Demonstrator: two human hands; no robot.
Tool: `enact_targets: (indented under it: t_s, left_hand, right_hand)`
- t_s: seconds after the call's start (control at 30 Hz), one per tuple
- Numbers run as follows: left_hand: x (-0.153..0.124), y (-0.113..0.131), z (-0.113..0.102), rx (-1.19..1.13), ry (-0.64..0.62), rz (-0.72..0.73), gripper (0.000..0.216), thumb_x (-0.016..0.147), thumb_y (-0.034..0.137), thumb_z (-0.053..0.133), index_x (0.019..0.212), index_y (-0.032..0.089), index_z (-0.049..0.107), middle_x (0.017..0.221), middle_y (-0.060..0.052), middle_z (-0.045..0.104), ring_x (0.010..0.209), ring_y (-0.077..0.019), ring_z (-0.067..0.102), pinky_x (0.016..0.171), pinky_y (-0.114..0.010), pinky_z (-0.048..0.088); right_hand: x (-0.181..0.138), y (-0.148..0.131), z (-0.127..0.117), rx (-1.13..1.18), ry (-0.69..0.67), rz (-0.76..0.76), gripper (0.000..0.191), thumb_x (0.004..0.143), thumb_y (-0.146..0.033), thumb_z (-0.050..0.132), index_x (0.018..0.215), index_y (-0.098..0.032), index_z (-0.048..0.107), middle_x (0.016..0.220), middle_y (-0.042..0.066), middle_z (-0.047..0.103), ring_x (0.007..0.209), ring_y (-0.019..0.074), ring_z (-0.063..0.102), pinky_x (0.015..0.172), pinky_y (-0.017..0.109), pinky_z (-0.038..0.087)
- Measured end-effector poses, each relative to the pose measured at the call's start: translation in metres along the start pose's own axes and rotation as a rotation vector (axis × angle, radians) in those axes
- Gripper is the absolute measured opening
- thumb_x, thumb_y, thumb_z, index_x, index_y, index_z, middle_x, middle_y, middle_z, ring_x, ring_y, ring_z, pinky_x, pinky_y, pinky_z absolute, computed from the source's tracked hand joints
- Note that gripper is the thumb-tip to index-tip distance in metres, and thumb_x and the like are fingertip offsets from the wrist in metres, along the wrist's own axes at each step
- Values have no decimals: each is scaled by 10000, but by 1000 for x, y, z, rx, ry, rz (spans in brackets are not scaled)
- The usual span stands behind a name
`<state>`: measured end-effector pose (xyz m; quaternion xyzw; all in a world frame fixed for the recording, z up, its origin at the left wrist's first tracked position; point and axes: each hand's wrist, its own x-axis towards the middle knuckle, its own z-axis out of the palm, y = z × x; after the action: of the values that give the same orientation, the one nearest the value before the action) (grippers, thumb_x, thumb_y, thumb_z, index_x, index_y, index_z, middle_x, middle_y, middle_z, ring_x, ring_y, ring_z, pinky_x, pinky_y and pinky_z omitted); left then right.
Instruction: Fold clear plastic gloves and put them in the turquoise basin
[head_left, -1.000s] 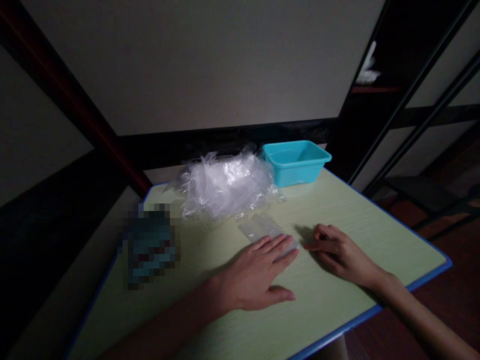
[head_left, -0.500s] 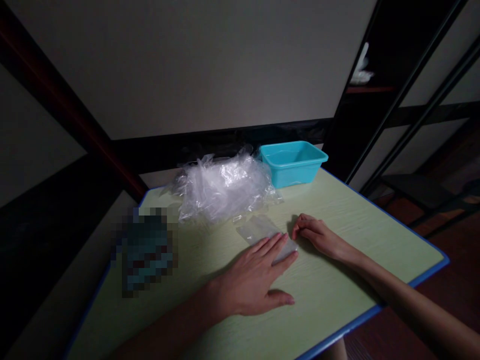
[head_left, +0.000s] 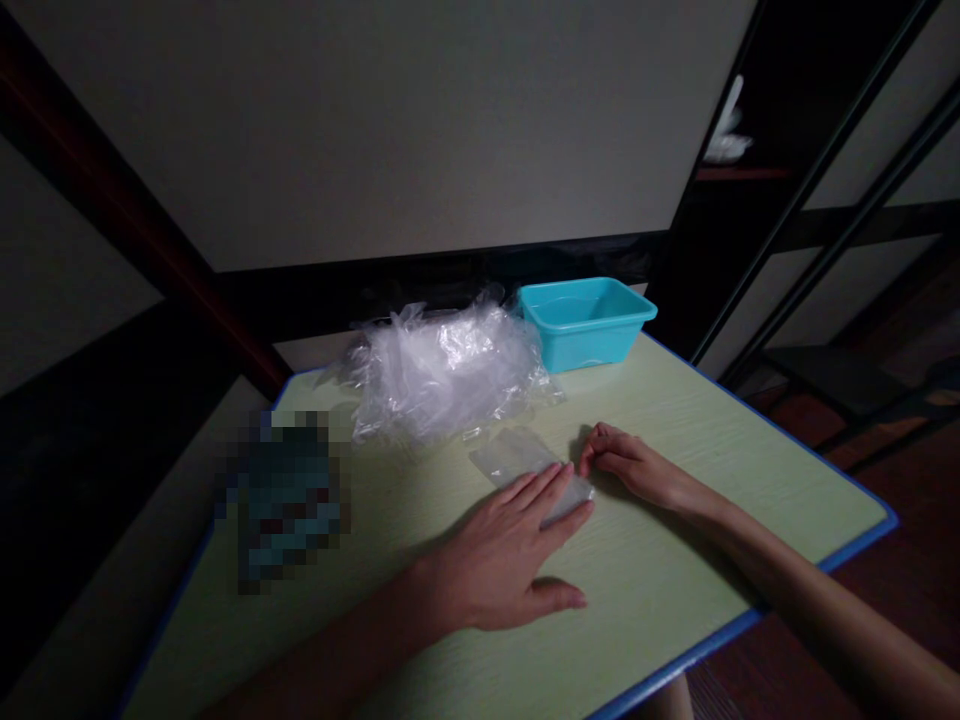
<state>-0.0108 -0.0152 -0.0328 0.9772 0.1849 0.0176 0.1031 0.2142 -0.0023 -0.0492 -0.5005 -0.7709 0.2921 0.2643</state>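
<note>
A small clear plastic bag lies flat on the pale green table. My left hand rests flat on the bag's near end, fingers stretched out and pressing it down. My right hand sits at the bag's right edge with its fingers curled together, the tips touching or pinching the plastic; the dim light hides which. Behind the bag lies a loose heap of clear plastic bags.
A turquoise plastic tub stands at the table's far right corner. A blurred-out dark object sits near the left edge. The table has a blue rim. Dark metal frames rise at the right, a wall behind.
My right hand has slid left and away from me, from the table surface right of the bag up to the bag's right edge. My left hand has stayed flat on the bag.
</note>
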Motion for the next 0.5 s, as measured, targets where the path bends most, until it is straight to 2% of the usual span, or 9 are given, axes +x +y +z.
enact_targets:
  t_s: [0.5]
  left_hand:
    - [0,-1,-1,-25,-15,-14,743,790,553,508,1378,200,224,1479,-115,77,1350,-248,34,1085,-381,124]
  right_hand:
    - [-3,-9,0,29,-8,2,236,815,-137,392,747,-172,616,818,59,554,859,207,528,786,372,402]
